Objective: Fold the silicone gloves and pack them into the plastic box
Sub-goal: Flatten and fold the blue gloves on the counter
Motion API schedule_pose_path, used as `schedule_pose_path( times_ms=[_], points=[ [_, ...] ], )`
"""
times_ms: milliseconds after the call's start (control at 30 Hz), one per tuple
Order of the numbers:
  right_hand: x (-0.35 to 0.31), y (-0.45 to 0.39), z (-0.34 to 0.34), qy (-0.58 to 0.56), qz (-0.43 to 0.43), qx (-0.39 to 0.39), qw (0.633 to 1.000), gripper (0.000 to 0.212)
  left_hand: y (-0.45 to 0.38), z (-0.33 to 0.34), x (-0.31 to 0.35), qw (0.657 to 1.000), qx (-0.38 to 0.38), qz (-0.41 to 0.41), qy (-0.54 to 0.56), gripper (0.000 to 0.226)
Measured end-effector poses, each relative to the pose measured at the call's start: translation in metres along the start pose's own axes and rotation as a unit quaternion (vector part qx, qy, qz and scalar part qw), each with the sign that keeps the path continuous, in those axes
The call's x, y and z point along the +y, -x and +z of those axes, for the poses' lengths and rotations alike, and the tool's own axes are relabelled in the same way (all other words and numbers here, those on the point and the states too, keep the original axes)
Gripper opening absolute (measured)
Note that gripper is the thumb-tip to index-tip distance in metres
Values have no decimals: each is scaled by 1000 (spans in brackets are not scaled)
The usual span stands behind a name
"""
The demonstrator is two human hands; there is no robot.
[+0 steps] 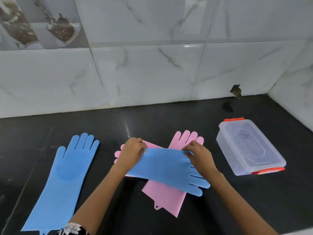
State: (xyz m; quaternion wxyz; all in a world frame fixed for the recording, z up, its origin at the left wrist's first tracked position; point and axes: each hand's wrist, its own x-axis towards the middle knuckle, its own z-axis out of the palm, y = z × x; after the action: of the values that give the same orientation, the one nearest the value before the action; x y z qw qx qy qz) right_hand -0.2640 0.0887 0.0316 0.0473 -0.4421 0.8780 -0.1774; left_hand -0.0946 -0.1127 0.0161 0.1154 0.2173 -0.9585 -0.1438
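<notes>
Above black counter [152, 126], left hand [131, 152] and right hand [199, 154] both pinching blue glove [166, 168].

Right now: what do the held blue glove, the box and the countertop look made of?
Blue glove: soft matte silicone by its look; it drapes between both hands.
Box: translucent, lightly glossy plastic; you see through it; orange clips.
Countertop: black polished stone, likely granite; it shows reflections.

Two blue gloves: one lying flat [65, 175] with ribbed patch on palm, one held [166, 168]. Two pink gloves [165, 195] underneath. Clear box [249, 146], orange-red clips. Glossy black counter [237, 200]. White wall tiles [152, 65], grey marble veins; one tile [39, 22] with brown picture.
</notes>
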Motion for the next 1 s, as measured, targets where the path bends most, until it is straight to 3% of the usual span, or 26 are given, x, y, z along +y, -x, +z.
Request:
schedule_pose_path(
  times_ms=[200,333,600,667,767,867,933,1000],
  points=[
    [-35,-19,-39,-38,-90,-27,995,16,51,-68,-2,986,-14,-75,149,11],
    [-80,-40,-46,-70,-171,-58,981,18,92,-103,-8,966,5,-173,192,11],
    [-219,-93,1,-98,-315,-91,940,24,174,-136,-58,874,81,-390,278,3],
    [-267,-102,25,-94,-353,-83,927,27,194,-135,-75,849,101,-452,256,4],
    [-320,-98,73,-21,-402,-89,911,42,213,-117,-97,823,102,-555,63,15],
    [-323,-74,114,8,-415,-118,902,44,220,-88,-100,840,62,-529,-100,26],
    [-300,-57,130,-18,-411,-109,905,40,215,-66,-95,891,91,-438,-81,37],
    [-271,-45,142,-18,-374,-103,922,39,205,-44,-92,927,72,-362,-62,48]
  ],
)
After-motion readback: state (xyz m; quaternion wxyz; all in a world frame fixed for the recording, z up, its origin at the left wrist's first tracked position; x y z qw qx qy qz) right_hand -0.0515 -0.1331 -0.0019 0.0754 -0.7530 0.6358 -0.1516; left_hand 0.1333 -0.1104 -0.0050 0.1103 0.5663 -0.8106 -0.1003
